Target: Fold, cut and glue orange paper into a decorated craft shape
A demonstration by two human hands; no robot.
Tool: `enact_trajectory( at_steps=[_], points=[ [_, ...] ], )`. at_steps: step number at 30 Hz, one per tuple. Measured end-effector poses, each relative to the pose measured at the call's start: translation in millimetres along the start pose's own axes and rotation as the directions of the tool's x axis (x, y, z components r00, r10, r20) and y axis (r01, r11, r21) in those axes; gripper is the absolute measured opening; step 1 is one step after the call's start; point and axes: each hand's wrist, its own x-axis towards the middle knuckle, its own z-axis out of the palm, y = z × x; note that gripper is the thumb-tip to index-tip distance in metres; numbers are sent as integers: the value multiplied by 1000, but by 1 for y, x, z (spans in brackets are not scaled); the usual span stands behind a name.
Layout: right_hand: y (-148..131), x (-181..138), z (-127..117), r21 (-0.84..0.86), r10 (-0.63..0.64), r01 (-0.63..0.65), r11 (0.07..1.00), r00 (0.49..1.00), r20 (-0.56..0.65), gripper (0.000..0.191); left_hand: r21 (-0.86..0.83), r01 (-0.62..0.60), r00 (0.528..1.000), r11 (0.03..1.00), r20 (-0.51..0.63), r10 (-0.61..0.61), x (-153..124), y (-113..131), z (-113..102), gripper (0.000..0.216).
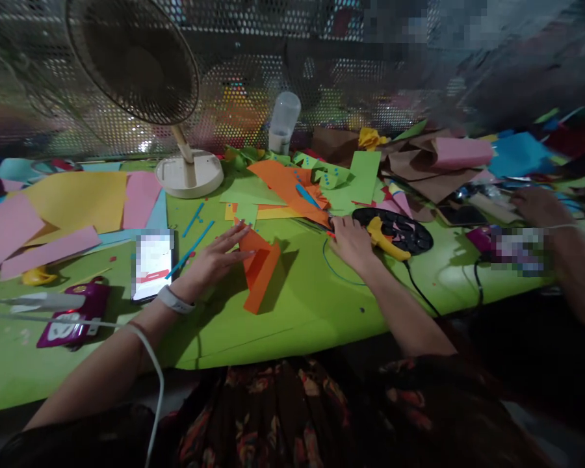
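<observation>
Closest to us is a lap in dark flowered cloth, with both bare forearms reaching out from it over the green table cover [297,318]. A white cable [152,367] hangs across the left forearm, and a pale wristband [175,300] sits on that wrist.

The left hand [213,259] lies open and flat, fingers spread, its tips pressing on the folded orange paper [259,268]. That paper lies in the middle of the table between the two hands, one creased flap standing up off the cover.

The right hand [353,244] is curled, knuckles up, at the edge of a heap of orange and green cuttings [292,185]. We cannot tell whether it grips anything. Just beside it a yellow glue gun [387,239] rests on a black tray [409,235], and a thin blue wire [332,268] loops near the wrist.

We judge the work partly done. The orange sheet already carries at least one fold and plenty of scraps have been cut, yet we see no finished piece, and the big pink and yellow sheets [78,201] at far left lie whole.

Further out:
- A phone [152,263] and blue strips [195,242] lie left of the hand.
- A magenta device [73,323] lies near the table edge.
- A fan [141,62] and a plastic bottle [283,121] stand by the mesh wall.
- Another person's hand [541,208] rests at far right.
</observation>
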Motion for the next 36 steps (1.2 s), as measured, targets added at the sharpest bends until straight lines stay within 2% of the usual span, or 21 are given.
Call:
enact_trajectory(
  at_steps=[2,5,9,10,11,13,14,17,22,26,29,32,36],
  points=[
    [2,2,-1,8,-16,16,1000,1000,23,38,2,59,998,998,-29,-59,2,-7,2,42],
    [6,4,0,74,-53,49,996,997,47,44,96,199,977,975,-99,-189,4,-15,2,44],
    [14,8,3,174,-84,74,982,995,52,52,112,364,921,925,-192,-339,2,-5,2,37],
    [15,9,3,197,-89,78,977,995,51,53,94,392,914,915,-149,-377,1,2,4,40],
    [17,9,4,223,-95,81,972,994,50,55,107,405,914,908,-57,-401,-1,10,7,46],
    [18,8,4,275,-105,90,957,994,42,58,178,337,927,924,105,-359,-5,25,17,60],
    [19,8,4,292,-107,92,952,994,35,60,216,308,930,927,137,-341,-6,31,23,68],
    [19,6,5,292,-103,96,952,995,11,61,286,281,935,916,132,-328,-9,41,38,78],
    [21,5,5,292,-101,100,951,995,-13,58,237,221,956,946,140,-258,-7,36,34,68],
    [27,4,2,342,-88,90,935,996,-22,70,152,199,961,968,164,-223,-6,34,22,61],
    [30,3,-1,405,-147,154,902,988,-48,66,108,206,961,972,166,-222,-9,31,15,49],
    [28,3,-6,516,-213,219,828,974,-71,56,112,209,965,971,138,-224,-12,25,10,43],
    [14,1,-8,620,-322,235,748,946,30,51,125,174,979,977,84,-185,-11,15,7,39]
  ],
)
